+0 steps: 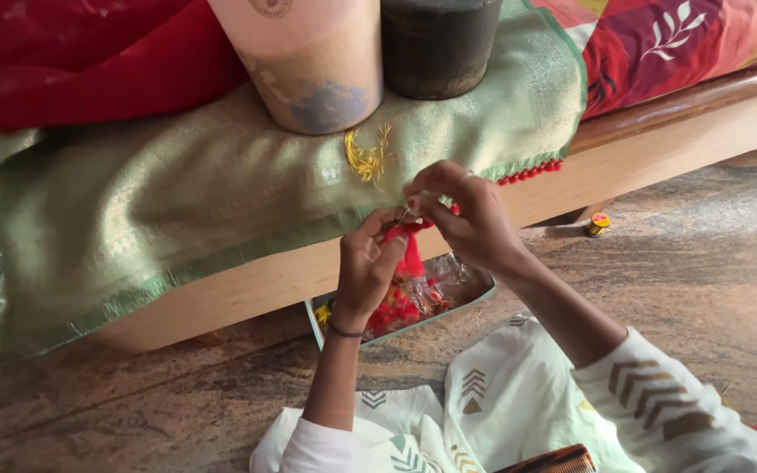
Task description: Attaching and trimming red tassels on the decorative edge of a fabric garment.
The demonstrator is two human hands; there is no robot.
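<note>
A pale green silk cloth (177, 201) with a gold motif (367, 158) hangs over the edge of a wooden bed frame (641, 149). At its hem my left hand (363, 271) pinches a red tassel (410, 256). My right hand (470, 215) is closed on the cloth's edge just above the tassel, holding what looks like a thin needle or thread; it is too small to tell which. A row of small red tassels (532, 172) lines the hem to the right of my hands.
Below my hands a tray (484, 293) on the stone floor holds a plastic bag of red tassels. A beige cylinder (308, 61) and a dark pot (438, 44) weigh down the cloth. A small yellow-red spool (598, 224) lies on the floor.
</note>
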